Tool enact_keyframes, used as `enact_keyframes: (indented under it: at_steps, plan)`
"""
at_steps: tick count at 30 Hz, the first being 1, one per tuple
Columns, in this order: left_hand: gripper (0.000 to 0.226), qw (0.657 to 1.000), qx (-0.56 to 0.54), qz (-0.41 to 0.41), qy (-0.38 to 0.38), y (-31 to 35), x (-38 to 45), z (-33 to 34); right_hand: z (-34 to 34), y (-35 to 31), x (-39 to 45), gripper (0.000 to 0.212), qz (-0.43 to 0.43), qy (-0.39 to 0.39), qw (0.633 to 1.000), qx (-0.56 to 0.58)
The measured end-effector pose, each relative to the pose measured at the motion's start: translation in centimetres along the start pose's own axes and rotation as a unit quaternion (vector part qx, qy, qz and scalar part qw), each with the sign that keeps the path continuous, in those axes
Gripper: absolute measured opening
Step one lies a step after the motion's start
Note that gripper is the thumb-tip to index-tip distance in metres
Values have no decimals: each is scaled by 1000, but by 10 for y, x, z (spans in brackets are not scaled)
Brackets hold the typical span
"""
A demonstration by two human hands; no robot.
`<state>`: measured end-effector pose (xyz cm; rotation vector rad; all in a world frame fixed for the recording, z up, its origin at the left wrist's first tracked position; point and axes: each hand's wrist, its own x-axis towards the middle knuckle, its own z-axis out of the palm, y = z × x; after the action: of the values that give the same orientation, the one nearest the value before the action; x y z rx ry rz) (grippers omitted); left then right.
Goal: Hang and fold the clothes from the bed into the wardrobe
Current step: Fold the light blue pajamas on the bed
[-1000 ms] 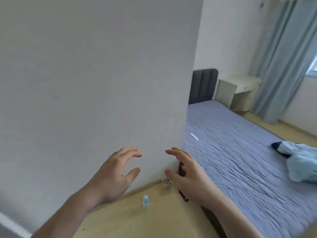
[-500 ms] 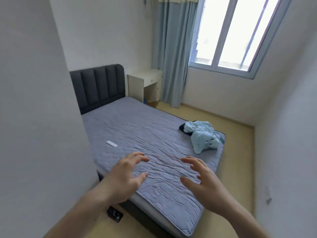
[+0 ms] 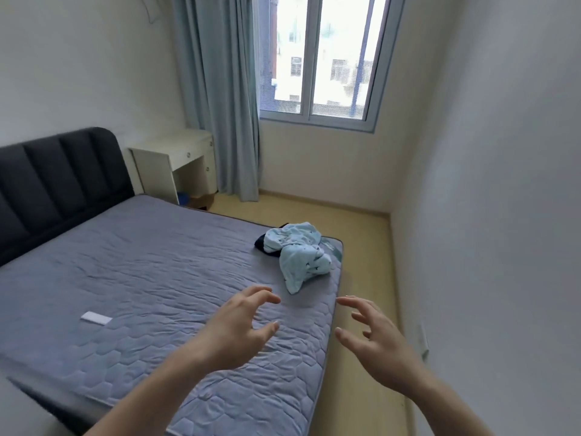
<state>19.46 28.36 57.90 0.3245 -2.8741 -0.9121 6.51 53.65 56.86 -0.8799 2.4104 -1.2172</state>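
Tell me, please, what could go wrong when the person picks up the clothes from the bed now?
1. The clothes lie crumpled, a dark piece half under the light blue one; one grab may leave it behind.
2. The pile sits near the corner of the bed, so a piece might slide to the floor.
3. Both the left hand and right hand are empty and short of the pile; the wall beside the right hand leaves little room.
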Motion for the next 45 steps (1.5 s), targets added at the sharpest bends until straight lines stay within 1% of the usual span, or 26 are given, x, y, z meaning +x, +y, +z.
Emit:
enact_keyframes:
  at_steps: [6, 10, 14, 18, 23, 25, 29, 32, 36, 41, 45]
  plan:
    - [39, 998, -9, -53, 20, 22, 102, 39, -62, 69, 101, 45, -7, -64, 998, 21]
    - [34, 996, -22, -83, 23, 36, 158, 59, -105, 99, 164, 44, -13, -88, 996, 15]
    - [37, 993, -25, -112, 22, 35, 201, 73, -127, 122, 222, 45, -10, -106, 994, 24]
    - [33, 988, -32, -146, 35, 18, 247, 74, -130, 140, 282, 44, -13, -133, 991, 28]
    - [34, 980, -41, -188, 49, -24, 318, 84, -133, 167, 361, 39, -16, -174, 984, 13]
    - [35, 977, -49, -201, 52, -45, 355, 92, -134, 182, 398, 40, -18, -178, 984, -1]
    - [36, 971, -52, -230, 35, -83, 434, 108, -144, 209, 472, 42, 19, -176, 984, -24]
    - [36, 970, -60, -235, 17, -100, 493, 115, -152, 223, 524, 40, 31, -172, 984, -32]
    - [35, 966, -82, -247, 4, -112, 551, 126, -151, 242, 584, 37, 69, -166, 984, -12]
    - [34, 954, -104, -282, -6, -137, 607, 145, -132, 273, 667, 37, 84, -218, 972, -29]
    - [34, 935, -112, -337, 15, -165, 639, 154, -107, 298, 738, 37, 86, -266, 959, -46]
